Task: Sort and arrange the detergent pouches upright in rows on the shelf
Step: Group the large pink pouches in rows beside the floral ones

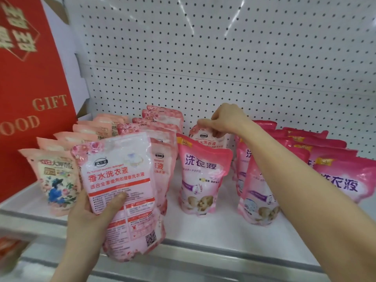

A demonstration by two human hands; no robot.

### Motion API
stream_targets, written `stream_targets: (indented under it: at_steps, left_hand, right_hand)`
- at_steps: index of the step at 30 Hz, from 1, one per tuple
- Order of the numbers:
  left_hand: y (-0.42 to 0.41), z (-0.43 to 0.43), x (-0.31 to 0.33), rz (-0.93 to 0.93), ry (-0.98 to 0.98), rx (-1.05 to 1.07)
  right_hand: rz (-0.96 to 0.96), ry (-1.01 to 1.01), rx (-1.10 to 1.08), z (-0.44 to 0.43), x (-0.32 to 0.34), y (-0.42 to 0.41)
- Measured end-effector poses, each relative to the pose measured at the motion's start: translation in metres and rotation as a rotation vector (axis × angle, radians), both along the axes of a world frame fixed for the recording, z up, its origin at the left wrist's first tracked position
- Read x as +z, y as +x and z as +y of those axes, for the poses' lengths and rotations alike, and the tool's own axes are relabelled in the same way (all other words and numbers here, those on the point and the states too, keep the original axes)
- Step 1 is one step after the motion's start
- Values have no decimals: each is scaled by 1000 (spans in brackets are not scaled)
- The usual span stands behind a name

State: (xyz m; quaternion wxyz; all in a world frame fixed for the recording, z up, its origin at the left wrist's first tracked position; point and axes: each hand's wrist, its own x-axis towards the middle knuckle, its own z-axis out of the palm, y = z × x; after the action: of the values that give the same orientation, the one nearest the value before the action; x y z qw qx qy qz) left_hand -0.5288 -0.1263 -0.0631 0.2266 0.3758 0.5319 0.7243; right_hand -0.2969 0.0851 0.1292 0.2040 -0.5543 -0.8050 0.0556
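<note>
We saw the left hand (89,218) curled round a rose pouch (122,186) before the shelf (213,237) edge; the right hand (226,119) pinched, probably, the top of a rear pouch (205,140). Dragging it out risked toppling the pink pouch (203,176) in front.

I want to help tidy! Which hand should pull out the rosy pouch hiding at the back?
Probably right: the right hand pinches the top of that rosy pouch, while the left hand is full, holding another pouch at the front.
</note>
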Motion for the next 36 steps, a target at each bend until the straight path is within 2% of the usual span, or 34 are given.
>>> stream_targets:
  at_steps: [4,11,14,17,23,26,28,30,32,34,36]
  left_hand:
    - [-7,-4,1,-20,23,9]
    - [-13,-8,2,-69,9,-1]
    - [-13,-10,2,-60,-7,-12]
    - [-13,-10,2,-43,-27,-34]
    - [-5,-10,5,-6,-49,-50]
    - [-1,-10,6,4,-64,-53]
    - [0,-9,7,1,-65,-59]
    - [1,-7,7,-3,-66,-66]
    - [3,-6,7,-6,-59,-86]
    - [5,-5,6,1,-45,-106]
    - [11,-4,7,7,-34,-120]
  right_hand:
    - [151,-69,23,-3,2,-3]
    - [140,-182,-59,-6,7,-2]
    - [37,-2,10,-7,9,-4]
    - [31,133,116,-9,11,-6]
    - [18,87,151,-16,-1,-5]
    - [47,134,137,-24,2,-5]
    - [165,205,159,-38,2,-2]
    - [398,141,211,-62,-9,5]
    - [510,73,196,-85,-34,14]
    - [585,94,133,-100,-71,20]
    - [801,92,99,-107,-104,18]
